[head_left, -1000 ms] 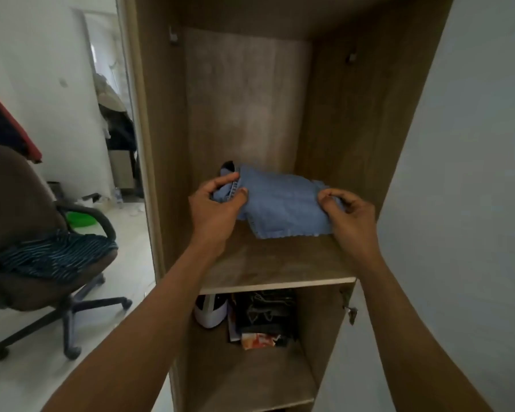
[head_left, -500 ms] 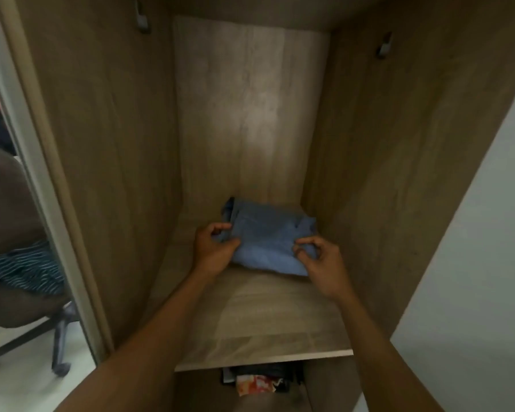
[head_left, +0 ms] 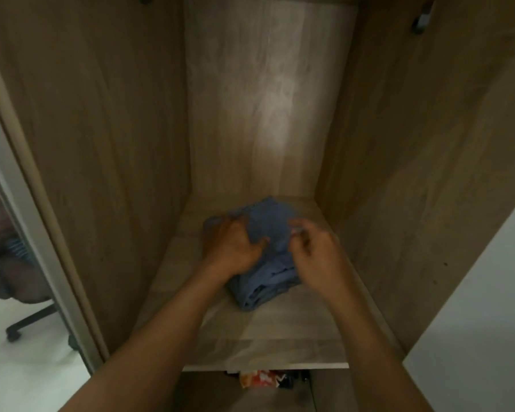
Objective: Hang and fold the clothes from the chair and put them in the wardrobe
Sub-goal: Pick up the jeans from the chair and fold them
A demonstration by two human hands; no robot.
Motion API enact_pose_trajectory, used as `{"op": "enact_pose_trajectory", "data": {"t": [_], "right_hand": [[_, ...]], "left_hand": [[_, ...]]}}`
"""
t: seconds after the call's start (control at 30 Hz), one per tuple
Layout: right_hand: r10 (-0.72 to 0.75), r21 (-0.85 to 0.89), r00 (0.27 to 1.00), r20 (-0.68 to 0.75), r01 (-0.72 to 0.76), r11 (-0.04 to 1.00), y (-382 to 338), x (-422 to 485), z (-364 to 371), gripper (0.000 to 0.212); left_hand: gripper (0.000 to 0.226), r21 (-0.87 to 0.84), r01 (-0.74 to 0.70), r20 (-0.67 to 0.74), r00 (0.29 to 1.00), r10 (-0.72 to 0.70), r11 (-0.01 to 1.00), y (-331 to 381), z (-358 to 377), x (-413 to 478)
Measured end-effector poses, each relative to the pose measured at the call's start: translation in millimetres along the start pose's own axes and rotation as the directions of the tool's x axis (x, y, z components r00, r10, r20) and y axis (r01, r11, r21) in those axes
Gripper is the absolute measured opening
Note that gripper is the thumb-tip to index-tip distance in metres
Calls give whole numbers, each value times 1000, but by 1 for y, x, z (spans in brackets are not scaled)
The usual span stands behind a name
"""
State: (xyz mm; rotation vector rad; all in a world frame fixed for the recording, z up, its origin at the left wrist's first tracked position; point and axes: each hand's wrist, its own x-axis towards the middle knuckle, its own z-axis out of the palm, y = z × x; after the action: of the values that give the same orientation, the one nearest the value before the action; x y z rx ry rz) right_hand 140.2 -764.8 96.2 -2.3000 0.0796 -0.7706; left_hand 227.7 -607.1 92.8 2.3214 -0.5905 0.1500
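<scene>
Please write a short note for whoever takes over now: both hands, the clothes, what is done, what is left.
Left hand grips the folded blue cloth garment at its left side; right hand pinches its top, though blurred. The garment lies on the wooden wardrobe shelf. Done: folded and shelved. Left: let go, then fetch the striped cloth from the brown office chair.

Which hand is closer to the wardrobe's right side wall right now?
Right. The right hand pinches the blue garment on its right, nearer the right side wall; the left hand grips its left part, farther away.
</scene>
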Motion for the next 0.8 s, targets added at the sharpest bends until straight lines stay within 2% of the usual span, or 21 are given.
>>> {"op": "enact_pose_trajectory", "data": {"t": [0.03, 0.07, 0.1, 0.17, 0.2, 0.27, 0.37, 0.43, 0.5, 0.6, 0.67, 0.73, 0.8], "right_hand": [[-9, -36, 1000, -24, 8, 999, 12, 16, 0, 32], [-27, -71, 999, 29, 29, 997, 24, 30, 2, 38], [-22, -101, 990, 137, 36, 994, 37, 40, 8, 45], [77, -163, 927, 366, -18, 987, 59, 41, 22, 54], [138, -211, 896, 423, -51, 976, 67, 36, 28, 58], [245, -299, 866, 436, -118, 947, 74, 19, 35, 67], [382, -423, 824, 419, -195, 885, 60, -1, 40, 76], [418, -474, 806, 420, -198, 858, 52, -7, 41, 76], [437, -511, 785, 439, -182, 840, 49, -4, 41, 77], [459, -526, 766, 449, -189, 829, 51, 18, 46, 77], [444, -478, 771, 456, -209, 853, 53, 33, 51, 78], [345, -362, 842, 414, -196, 911, 53, 36, 49, 74], [206, -333, 946, 249, -117, 936, 52, 21, 43, 59]], "left_hand": [[53, 16, -3, 90, 996, 1, 1000, 2, 9, -6], [57, 52, -12, 138, 990, 5, 999, 3, 17, -10], [64, 83, -11, 158, 987, -2, 996, 2, 22, -12], [88, 63, 16, 238, 971, -31, 998, -7, 26, -11], [103, 76, 43, 307, 950, -64, 996, -14, 25, -7], [124, 176, 42, 420, 900, -114, 984, -29, 16, 9], [138, 342, -54, 565, 809, -160, 938, -42, 5, 36], [149, 406, -98, 615, 765, -192, 909, -45, 2, 51], [155, 421, -92, 615, 761, -209, 902, -47, 2, 62], [144, 406, -31, 516, 833, -201, 913, -42, 0, 63], [129, 352, -45, 371, 924, -95, 935, -34, 1, 54], [95, 315, -150, 192, 977, 92, 937, -30, 10, 36], [69, 325, -213, 97, 977, 192, 921, -35, 25, 15]]}}
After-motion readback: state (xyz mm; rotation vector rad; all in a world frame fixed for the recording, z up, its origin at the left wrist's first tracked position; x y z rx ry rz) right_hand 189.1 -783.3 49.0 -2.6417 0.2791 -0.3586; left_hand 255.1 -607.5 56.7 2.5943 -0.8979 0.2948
